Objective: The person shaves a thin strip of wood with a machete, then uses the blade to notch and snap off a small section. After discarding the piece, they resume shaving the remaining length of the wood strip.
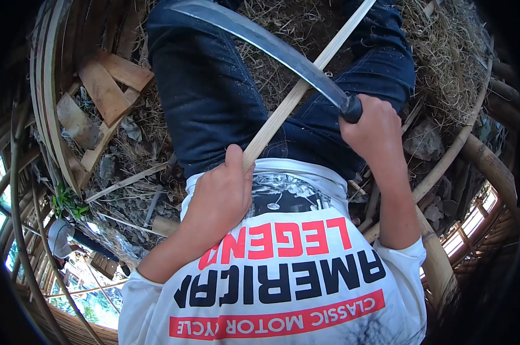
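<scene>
Gripped: smooth pale bamboo strip [297,92] left, curved dark blade [271,46] right.

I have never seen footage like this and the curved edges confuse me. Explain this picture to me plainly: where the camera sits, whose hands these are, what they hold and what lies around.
There is no machine here. The single picture comes from a camera worn on a person's head, looking down along their own body; its wide lens bends the edges. The white T-shirt with red and black lettering and the dark blue jeans belong to the wearer, who appears to be seated.

The left hand grips a long pale bamboo strip that runs diagonally up across the lap. The right hand holds the black handle of a long curved dark metal blade, whose edge crosses the strip.

Around the legs lie dry straw and shavings, flat brown wooden offcuts on the left, and thick bamboo poles on the right.
</scene>
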A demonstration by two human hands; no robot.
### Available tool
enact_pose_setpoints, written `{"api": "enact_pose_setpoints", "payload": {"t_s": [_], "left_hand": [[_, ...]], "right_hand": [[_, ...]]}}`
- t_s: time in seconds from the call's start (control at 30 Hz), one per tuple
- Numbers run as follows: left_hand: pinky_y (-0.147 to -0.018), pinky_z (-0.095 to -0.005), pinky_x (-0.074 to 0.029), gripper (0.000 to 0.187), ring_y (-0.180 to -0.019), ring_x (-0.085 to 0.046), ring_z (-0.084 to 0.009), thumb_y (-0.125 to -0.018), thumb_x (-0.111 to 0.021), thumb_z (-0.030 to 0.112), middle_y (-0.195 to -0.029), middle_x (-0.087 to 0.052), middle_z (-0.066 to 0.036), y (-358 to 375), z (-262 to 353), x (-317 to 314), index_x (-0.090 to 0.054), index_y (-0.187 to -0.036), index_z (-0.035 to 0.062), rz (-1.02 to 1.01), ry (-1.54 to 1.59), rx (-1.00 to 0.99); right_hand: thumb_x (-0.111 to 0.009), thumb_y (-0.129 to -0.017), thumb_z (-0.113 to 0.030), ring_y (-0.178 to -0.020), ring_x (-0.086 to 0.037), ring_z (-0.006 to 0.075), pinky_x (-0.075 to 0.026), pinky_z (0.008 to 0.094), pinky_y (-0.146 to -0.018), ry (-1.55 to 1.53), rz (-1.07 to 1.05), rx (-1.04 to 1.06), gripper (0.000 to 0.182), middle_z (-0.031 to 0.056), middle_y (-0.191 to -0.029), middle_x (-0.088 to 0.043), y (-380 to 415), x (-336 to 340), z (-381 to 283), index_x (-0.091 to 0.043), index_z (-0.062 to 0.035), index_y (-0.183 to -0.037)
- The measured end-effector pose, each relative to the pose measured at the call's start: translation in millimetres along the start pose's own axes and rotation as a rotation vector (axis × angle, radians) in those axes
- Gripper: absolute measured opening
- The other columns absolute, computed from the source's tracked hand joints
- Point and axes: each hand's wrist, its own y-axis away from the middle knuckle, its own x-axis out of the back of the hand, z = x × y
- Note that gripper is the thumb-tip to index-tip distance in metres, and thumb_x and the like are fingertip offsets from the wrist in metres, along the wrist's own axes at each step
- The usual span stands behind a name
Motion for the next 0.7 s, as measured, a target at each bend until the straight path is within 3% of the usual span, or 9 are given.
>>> {"api": "enact_pose_setpoints", "payload": {"t_s": [0.13, 0.2, 0.7], "left_hand": [[-0.05, -0.05, -0.048, 0.02, -0.054, -0.06, -0.043, -0.096, -0.054, 0.014, -0.06, -0.058, -0.023, 2, 1, 2, -0.04, -0.095, 0.0003, -0.042, 0.004, 0.01], [-0.055, -0.0522, -0.045, 0.018, -0.064, -0.059, -0.0477, -0.098, -0.052, 0.012, -0.065, -0.056, -0.027, -1, 7, 6, -0.039, -0.095, 0.0005, -0.074, 0.043, 0.085], [-0.054, -0.0531, -0.043, 0.017, -0.063, -0.058, -0.0485, -0.098, -0.052, 0.011, -0.063, -0.054, -0.028, -2, 7, 4, -0.04, -0.095, -0.0003, -0.065, 0.014, 0.078]], "right_hand": [[-0.068, -0.075, -0.02, -0.08, -0.065, 0.043, -0.052, 0.0498, -0.074, -0.011, -0.032, 0.009, 0.018, 0.022, -0.077, -0.066, 2, 3, 6, -0.066, -0.002, -0.078], [-0.068, -0.075, -0.02, -0.08, -0.065, 0.0429, -0.052, 0.05, -0.074, -0.013, 0.009, -0.009, 0.018, 0.0219, -0.077, -0.066, -5, -1, 17, -0.065, -0.0022, -0.077], [-0.069, -0.076, -0.023, -0.081, -0.068, 0.041, -0.054, 0.0491, -0.078, 0.045, -0.015, -0.013, 0.021, 0.0225, -0.081, -0.069, -13, 9, 27, -0.07, -0.0033, -0.083]]}}
